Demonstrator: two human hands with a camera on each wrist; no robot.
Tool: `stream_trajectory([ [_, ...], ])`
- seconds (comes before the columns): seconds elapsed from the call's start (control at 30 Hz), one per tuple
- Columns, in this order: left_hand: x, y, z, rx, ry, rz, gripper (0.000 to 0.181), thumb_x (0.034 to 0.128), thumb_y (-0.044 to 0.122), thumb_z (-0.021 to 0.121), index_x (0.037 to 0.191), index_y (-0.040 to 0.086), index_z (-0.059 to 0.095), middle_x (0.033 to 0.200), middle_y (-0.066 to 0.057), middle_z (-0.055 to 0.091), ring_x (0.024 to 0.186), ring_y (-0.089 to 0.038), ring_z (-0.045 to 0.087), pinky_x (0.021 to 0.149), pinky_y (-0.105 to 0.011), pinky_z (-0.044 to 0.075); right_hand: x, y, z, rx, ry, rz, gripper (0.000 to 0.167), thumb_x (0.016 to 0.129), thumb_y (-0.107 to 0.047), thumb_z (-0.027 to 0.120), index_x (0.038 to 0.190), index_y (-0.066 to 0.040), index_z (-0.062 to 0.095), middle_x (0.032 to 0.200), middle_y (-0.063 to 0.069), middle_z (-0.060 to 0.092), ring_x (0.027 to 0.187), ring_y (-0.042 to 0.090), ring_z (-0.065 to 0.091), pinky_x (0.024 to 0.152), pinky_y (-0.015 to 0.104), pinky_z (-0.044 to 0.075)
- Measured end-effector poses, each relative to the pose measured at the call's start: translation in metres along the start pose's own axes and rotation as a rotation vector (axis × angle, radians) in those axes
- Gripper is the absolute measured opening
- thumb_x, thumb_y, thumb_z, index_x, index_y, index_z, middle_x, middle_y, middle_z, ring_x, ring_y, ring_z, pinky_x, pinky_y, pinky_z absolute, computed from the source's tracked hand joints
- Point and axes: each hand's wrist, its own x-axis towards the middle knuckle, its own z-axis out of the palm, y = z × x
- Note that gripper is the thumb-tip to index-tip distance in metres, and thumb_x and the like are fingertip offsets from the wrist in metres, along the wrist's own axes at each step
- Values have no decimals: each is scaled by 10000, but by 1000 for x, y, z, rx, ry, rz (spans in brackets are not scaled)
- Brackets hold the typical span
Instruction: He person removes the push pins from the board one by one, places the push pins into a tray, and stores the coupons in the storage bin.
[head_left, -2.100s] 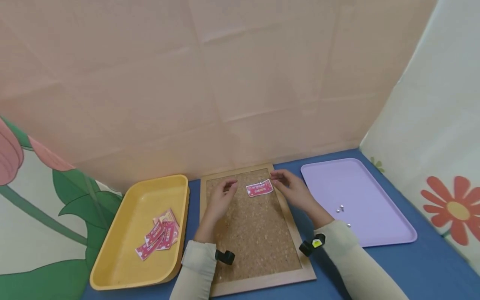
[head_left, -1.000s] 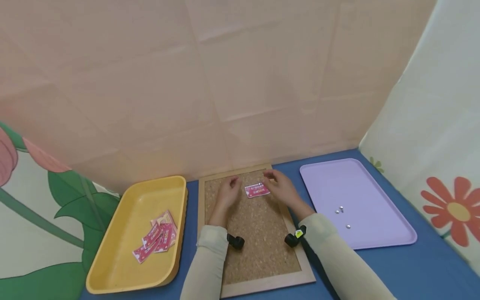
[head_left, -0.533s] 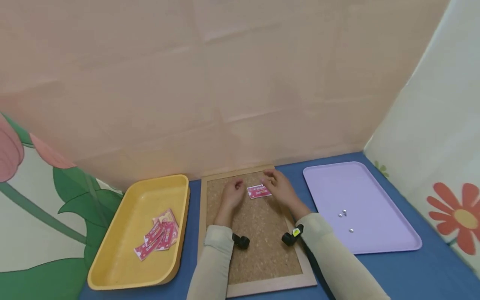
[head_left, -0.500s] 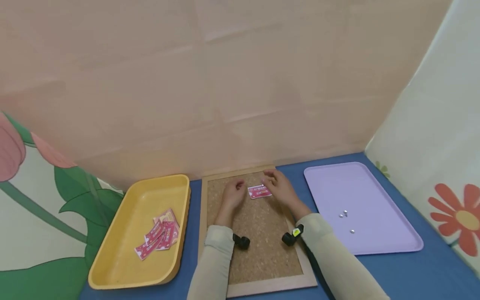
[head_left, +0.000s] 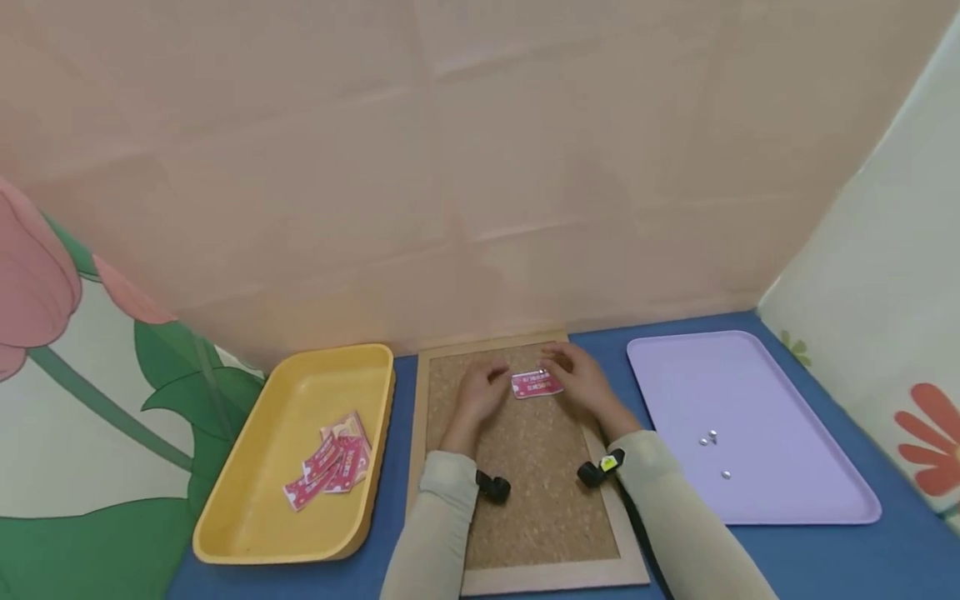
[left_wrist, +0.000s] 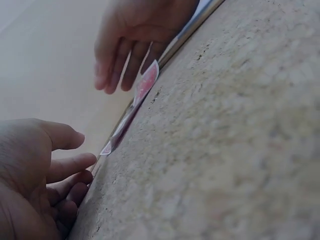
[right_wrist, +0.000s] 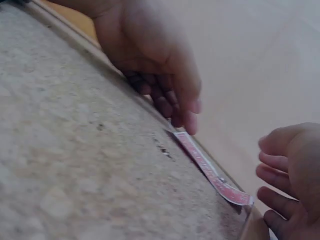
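Observation:
A pink and white printed coupon lies near the far end of a wood-framed cork board. In the right wrist view a small silvery tack head shows at its edge, and both ends of the coupon curl up from the cork. At the coupon's left end is my left hand, its thumb and index finger loosely extended with nothing between them; contact with the corner is unclear. My right hand hovers by the right end, fingers relaxed and apart, holding nothing.
To the left stands a yellow tray with several pink coupons overlapping in it. A lilac tray on the right bears a few silvery tacks. Blue cloth covers the table; a beige wall sheet rises behind the board.
Over the last two seconds both hands have come closer to the coupon's ends, the left moving right and the right moving left. The head view has shifted slightly; the coupon stays on the board.

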Motion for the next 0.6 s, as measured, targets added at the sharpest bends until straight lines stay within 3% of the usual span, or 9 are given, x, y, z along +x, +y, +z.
stream_trajectory([
  [0.23,-2,-2,-4,0,8,14,315,952,265,606,1212,101,675,1309,-136,555,1244,-304,493,1052,-436,353,0,1,0,-16,-19,-31,320,945,-201,649,1216,-33,635,1229,174,617,1168,359,546,997,524,386],
  [0.47,-7,-8,-8,41,30,29,287,942,273,619,1161,109,705,1232,-115,571,1135,-282,546,979,-433,411,0,2,8,-92,-63,-209,250,895,-29,661,1139,25,660,1230,202,605,1171,372,531,991,522,390],
  [0.6,-9,-7,-6,72,38,36,245,919,257,654,1114,125,720,1122,-57,571,1033,-236,562,905,-404,442,-4,1,9,-151,-49,-243,247,875,3,656,1121,31,659,1211,218,603,1158,389,532,981,535,387],
])
